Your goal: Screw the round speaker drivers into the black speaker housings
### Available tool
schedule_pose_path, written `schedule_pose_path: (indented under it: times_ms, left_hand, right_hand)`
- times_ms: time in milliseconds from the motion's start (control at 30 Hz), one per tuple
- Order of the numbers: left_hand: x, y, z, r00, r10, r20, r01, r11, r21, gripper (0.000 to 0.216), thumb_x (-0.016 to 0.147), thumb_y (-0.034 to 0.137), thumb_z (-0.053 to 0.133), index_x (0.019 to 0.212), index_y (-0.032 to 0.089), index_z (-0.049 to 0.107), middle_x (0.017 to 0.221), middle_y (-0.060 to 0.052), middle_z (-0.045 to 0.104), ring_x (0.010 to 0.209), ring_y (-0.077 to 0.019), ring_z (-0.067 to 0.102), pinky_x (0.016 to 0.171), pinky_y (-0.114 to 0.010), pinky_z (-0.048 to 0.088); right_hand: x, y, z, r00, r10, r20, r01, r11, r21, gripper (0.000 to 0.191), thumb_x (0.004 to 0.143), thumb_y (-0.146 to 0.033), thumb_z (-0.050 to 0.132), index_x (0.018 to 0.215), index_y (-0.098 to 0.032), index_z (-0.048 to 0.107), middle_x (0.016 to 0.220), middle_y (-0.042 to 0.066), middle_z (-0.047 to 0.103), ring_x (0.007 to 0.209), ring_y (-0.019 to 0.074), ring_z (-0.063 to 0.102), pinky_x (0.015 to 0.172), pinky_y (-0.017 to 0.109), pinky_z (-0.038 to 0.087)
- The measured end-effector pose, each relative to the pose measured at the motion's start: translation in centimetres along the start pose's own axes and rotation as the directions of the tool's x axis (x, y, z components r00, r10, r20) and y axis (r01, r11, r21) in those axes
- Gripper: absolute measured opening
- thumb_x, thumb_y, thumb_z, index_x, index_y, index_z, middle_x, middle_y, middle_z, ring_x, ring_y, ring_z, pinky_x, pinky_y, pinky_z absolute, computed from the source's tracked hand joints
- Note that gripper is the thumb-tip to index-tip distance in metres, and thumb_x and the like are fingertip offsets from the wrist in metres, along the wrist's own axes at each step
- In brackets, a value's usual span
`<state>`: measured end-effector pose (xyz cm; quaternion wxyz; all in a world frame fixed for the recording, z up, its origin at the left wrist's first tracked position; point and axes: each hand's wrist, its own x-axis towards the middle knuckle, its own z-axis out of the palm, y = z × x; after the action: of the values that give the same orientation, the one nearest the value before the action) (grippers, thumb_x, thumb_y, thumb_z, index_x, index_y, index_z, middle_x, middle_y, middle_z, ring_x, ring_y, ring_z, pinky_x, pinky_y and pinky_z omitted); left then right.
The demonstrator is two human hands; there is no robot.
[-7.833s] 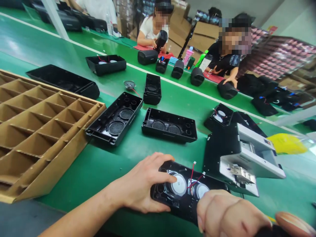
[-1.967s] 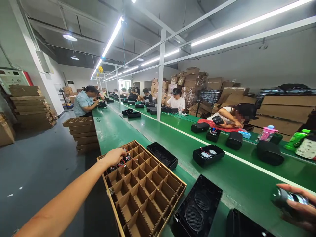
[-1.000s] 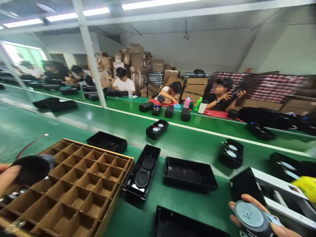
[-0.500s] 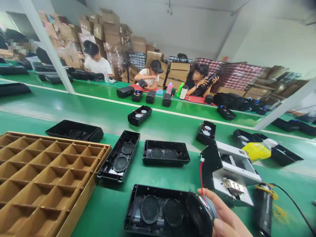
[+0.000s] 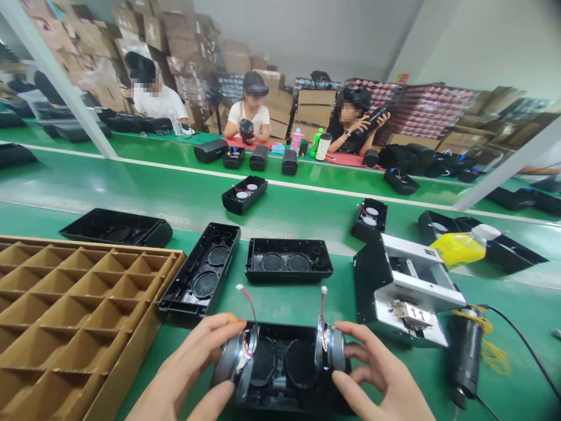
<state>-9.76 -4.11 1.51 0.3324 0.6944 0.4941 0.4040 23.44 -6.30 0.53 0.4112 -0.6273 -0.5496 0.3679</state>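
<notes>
My left hand (image 5: pixel 197 362) grips a round speaker driver (image 5: pixel 230 359) by its magnet, tilted on edge, a red lead with a white plug rising from it. A second speaker driver (image 5: pixel 333 349) is pinched in my right hand (image 5: pixel 372 368), also on edge with its own red lead. Both drivers are over the near black speaker housing (image 5: pixel 284 397), one at each end. Between them show two round mesh grilles (image 5: pixel 301 363) in the housing floor. Whether the drivers touch the housing I cannot tell.
Left stands a divided cardboard box (image 5: pixel 87 327). Two open housings (image 5: pixel 289 260) (image 5: pixel 205 266) lie just beyond. At right are a white-and-black machine (image 5: pixel 407 298), a black electric screwdriver (image 5: pixel 465 356) with a cord, and a yellow bag (image 5: pixel 458 250). Several co-workers sit across the green bench.
My left hand has come into view holding a speaker driver. My right hand has shifted left and up, turning its driver upright on edge over the housing.
</notes>
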Motion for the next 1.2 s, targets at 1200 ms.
schedule_pose_path:
  times_ms: [1200]
  left_hand:
    - [4.7, 2.0, 3.6, 0.833, 0.248, 0.495, -0.497, 0.729, 0.471, 0.033, 0.092, 0.016, 0.066, 0.122, 0.027, 0.061, 0.118, -0.005, 0.075, 0.095, -0.0250, 0.077, 0.074, -0.034, 0.064]
  right_hand:
    - [2.7, -0.8, 0.2, 0.772, -0.364, 0.521, 0.625, 0.586, -0.516, 0.047, 0.094, -0.040, 0.085, 0.133, -0.026, 0.063, 0.126, -0.001, 0.074, 0.102, 0.0223, 0.062, 0.081, 0.041, 0.034]
